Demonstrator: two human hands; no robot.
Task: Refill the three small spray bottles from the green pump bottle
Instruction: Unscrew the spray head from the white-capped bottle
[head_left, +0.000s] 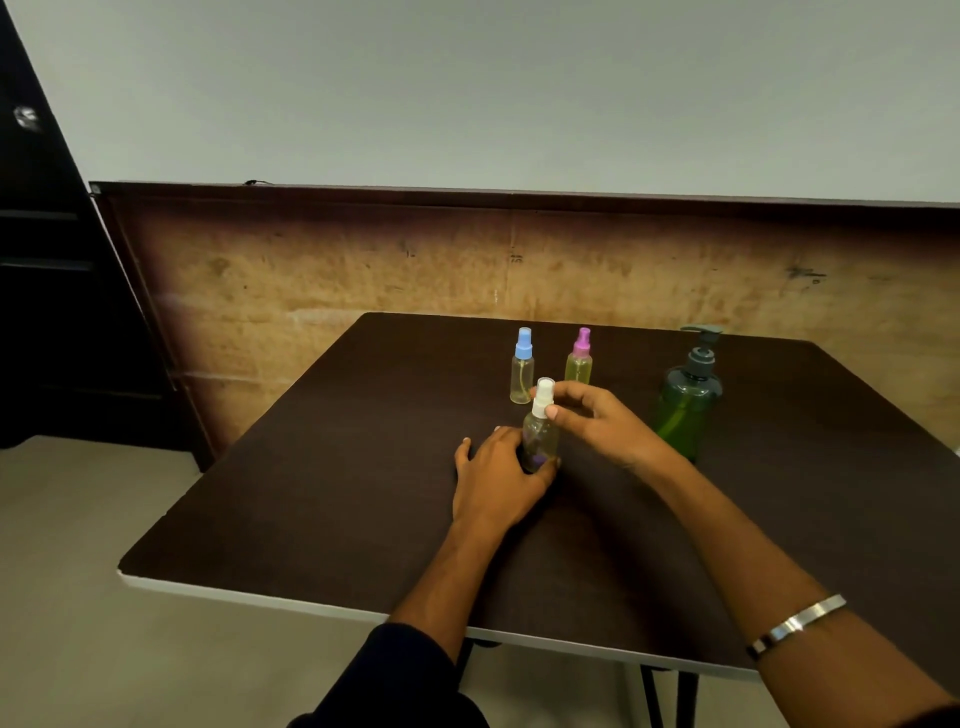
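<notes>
- Hands first: the left hand (498, 470) wraps the lower body of the white-capped spray bottle (540, 434) and steadies it upright on the table (322, 467); the right hand (597, 418) has thumb and fingertips curled at the white spray head, seemingly pinching it, as if to twist it off.
- Handling, as a judgement: this small bottle looks like thin clear plastic, light and easy to tip, so a hold low on the body with the other hand on the collar of the cap suits it. Squeezing hard would likely flex the wall and push liquid out once the top is off.
- Contents of that bottle: a pale yellowish liquid shows through the wall, though the level is hard to read behind the fingers.
- Blue-capped spray bottle (522, 371) stands upright farther back, capped, with only a little pale liquid near its base, as far as can be told.
- Pink-capped spray bottle (579, 361) stands just beside it to the right, capped, and its body looks yellow-green through most of its height.
- Green pump bottle (688, 400) stands to the right, apart from the three and untouched, pump head on; it is tinted and see-through, with the dip tube visible. Being larger, it probably weighs far more and wants a full grip round the body.
</notes>
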